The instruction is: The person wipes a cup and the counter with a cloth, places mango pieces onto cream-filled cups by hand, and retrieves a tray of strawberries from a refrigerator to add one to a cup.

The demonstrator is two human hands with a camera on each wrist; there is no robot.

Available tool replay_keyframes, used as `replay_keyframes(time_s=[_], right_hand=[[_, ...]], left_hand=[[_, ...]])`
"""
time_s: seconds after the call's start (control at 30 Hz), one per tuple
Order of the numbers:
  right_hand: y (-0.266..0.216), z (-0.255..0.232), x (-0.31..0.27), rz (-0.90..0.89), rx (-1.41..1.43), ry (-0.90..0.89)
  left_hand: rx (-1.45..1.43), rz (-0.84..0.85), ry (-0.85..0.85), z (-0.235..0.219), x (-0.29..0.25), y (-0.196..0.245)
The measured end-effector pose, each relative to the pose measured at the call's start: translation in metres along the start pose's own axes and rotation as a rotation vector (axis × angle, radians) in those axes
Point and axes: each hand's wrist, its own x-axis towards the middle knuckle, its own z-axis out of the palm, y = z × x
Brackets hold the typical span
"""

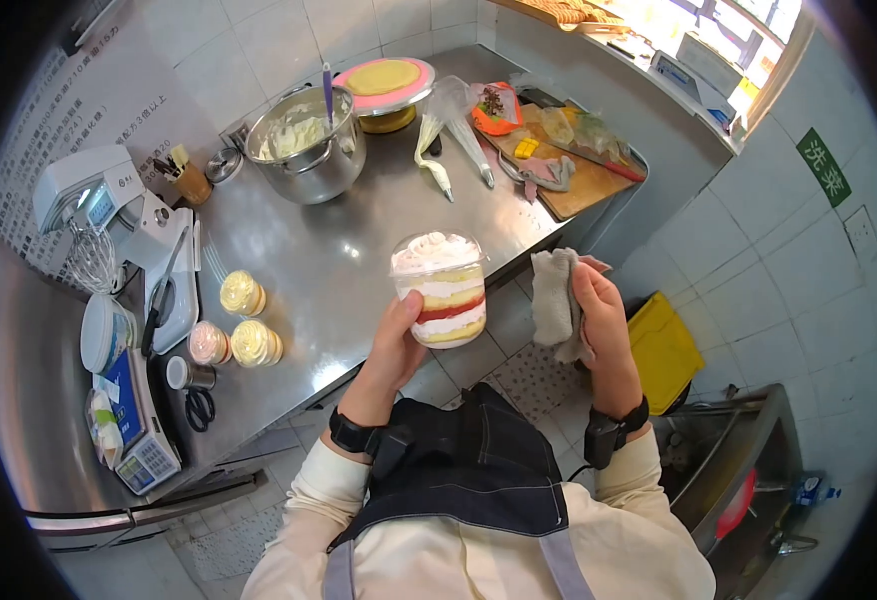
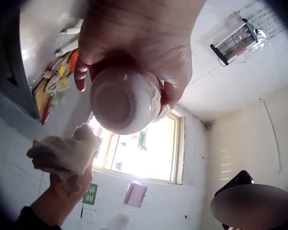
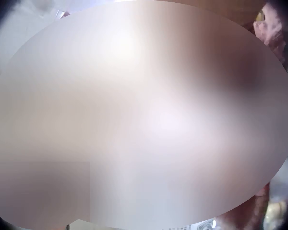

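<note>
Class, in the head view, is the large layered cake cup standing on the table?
No. The left hand holds the large layered cake cup off the table.

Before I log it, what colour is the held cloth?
The cloth is grey, clearest in the head view.

The left hand [image 1: 396,340] grips the cup [image 1: 441,300] low on its left side, thumb tip pressed to the wall; in the left wrist view, digits show on either side of the cup's base. The left forearm [image 1: 367,398] slants up to the cup from below and to its left, a black band round the wrist. The right hand [image 1: 604,312] is to the right of the cup, apart from it and about level with its lower half, pinching a cloth [image 1: 557,300] with the thumb on top. The right forearm [image 1: 615,385], also banded at the wrist, rises from below and to the right of the cup. Both elbows are bent, with the upper arms lower than the cup.
</note>
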Motion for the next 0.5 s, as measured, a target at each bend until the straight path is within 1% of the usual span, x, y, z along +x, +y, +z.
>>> replay_keyframes(time_s=[0.03,0.07,0.13,0.17,0.2,0.27,0.3,0.33,0.37,0.4,0.43,0.47,0.5], right_hand=[[0.001,-0.001,-0.005,0.051,0.201,-0.075],[-0.003,0.008,-0.012,0.052,0.199,-0.081],[-0.01,0.03,-0.022,-0.175,0.226,-0.306],[-0.001,0.018,-0.014,-0.097,0.093,-0.435],[0.009,0.026,-0.007,-0.374,-0.087,-0.491],[0.036,0.036,0.0,-0.559,-0.052,-0.403],[0.038,0.042,0.001,-0.567,-0.053,-0.403],[0.031,0.055,0.0,-0.688,-0.196,-0.319],[0.028,0.065,0.0,-0.801,-0.339,-0.229],[0.032,0.073,0.001,-0.801,-0.339,-0.229],[0.035,0.08,0.003,-0.848,-0.417,-0.147],[0.038,0.085,0.004,-0.891,-0.496,-0.064],[0.039,0.09,0.003,-0.889,-0.496,-0.063]], left_hand=[[-0.038,-0.003,-0.007,0.004,0.001,-0.001],[-0.039,0.004,-0.004,0.008,0.001,-0.003],[-0.13,0.035,-0.026,0.017,0.002,-0.008],[-0.136,0.051,-0.003,0.016,0.004,-0.014],[-0.132,0.052,-0.002,0.02,0.004,-0.016],[-0.07,0.142,-0.02,0.029,0.006,-0.015],[-0.018,0.172,-0.029,0.028,0.007,-0.019],[-0.017,0.177,-0.034,0.029,0.007,-0.016],[0.1,0.194,-0.024,0.031,0.006,-0.012],[0.218,0.208,-0.013,0.032,0.004,-0.011],[0.282,0.27,0.165,0.036,0.003,-0.015],[0.282,0.269,0.165,0.031,0.006,-0.015],[0.526,0.317,0.132,0.021,0.009,-0.013]])
